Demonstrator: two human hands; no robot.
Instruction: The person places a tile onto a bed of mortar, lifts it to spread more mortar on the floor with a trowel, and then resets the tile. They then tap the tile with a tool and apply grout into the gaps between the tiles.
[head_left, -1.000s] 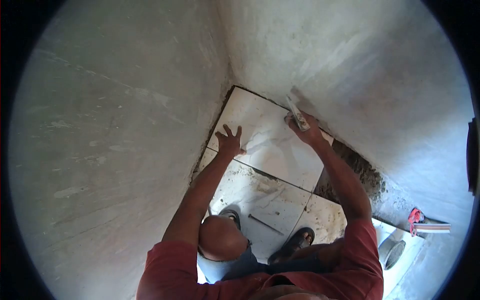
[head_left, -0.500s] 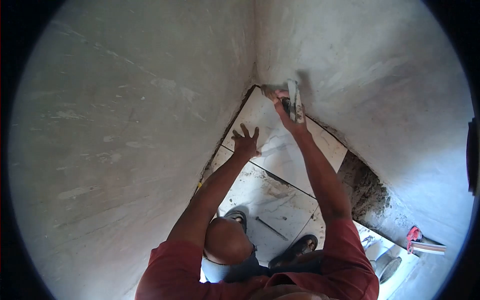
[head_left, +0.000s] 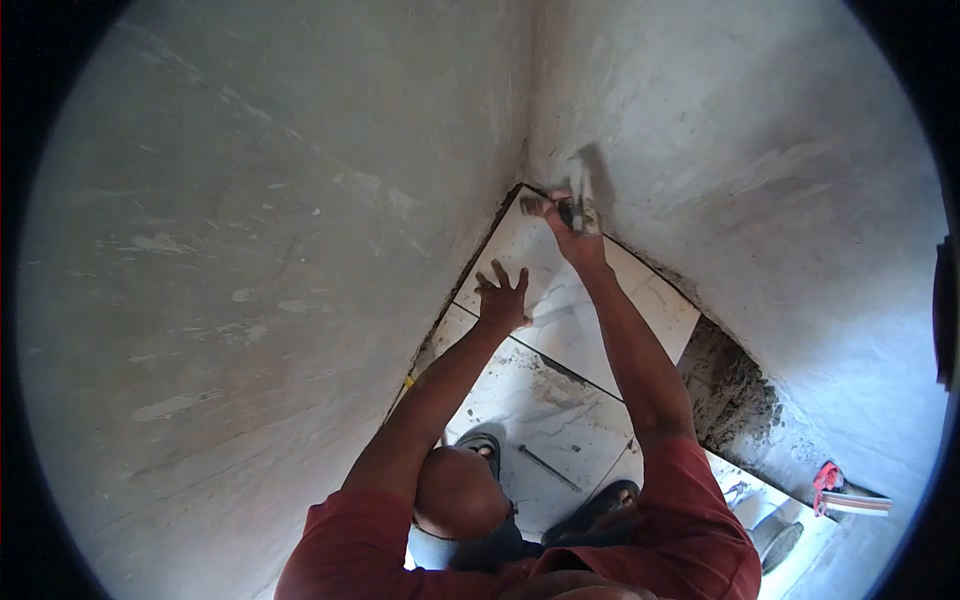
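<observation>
My left hand (head_left: pixel 503 298) rests on a large white marbled floor tile (head_left: pixel 565 310), its fingers spread and nothing in it. Toward the wall corner, my right hand (head_left: pixel 578 243) is wrapped round a mortar-smeared trowel (head_left: pixel 582 200). Its flat grey blade stands up beside the right wall, and a brownish stub, blurred by motion, sticks out left over the tile's far corner. A dark gap runs along the tile's edges at both walls. Behind it, nearer my body, lies another white tile (head_left: pixel 510 400) with mortar crumbs on it.
Plastered walls (head_left: pixel 300 250) close in on both sides. Bare rough mortar (head_left: pixel 730 390) shows right of the tile. A thin metal rod (head_left: pixel 549 468) lies between my sandalled feet. At the lower right are a red cloth (head_left: pixel 827 478), a striped strip (head_left: pixel 857 503) and a round grey object (head_left: pixel 782 545).
The view has shifted slightly, so the corner sits lower and further right. The trowel's stub end has dropped relative to the tile corner and is blurred. My left hand stays spread on the tile.
</observation>
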